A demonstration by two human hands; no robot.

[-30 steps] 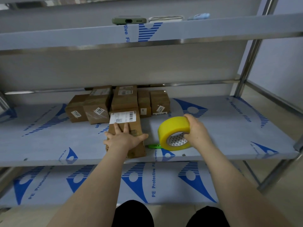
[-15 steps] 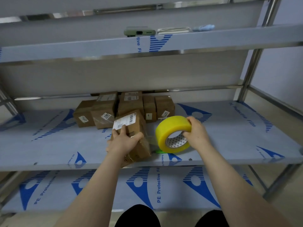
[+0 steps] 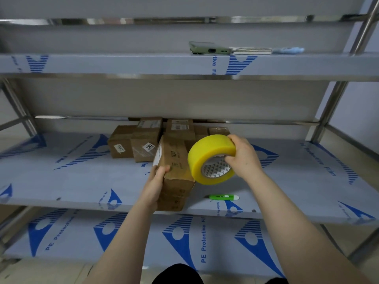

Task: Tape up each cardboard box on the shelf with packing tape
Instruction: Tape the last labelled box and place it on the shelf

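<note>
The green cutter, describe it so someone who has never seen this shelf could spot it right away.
Look at the middle shelf, near its front edge. Just right of the cardboard box the left hand grips, below the yellow tape roll, lies the green cutter. It is the only bright green thing there, among brown boxes.
</note>
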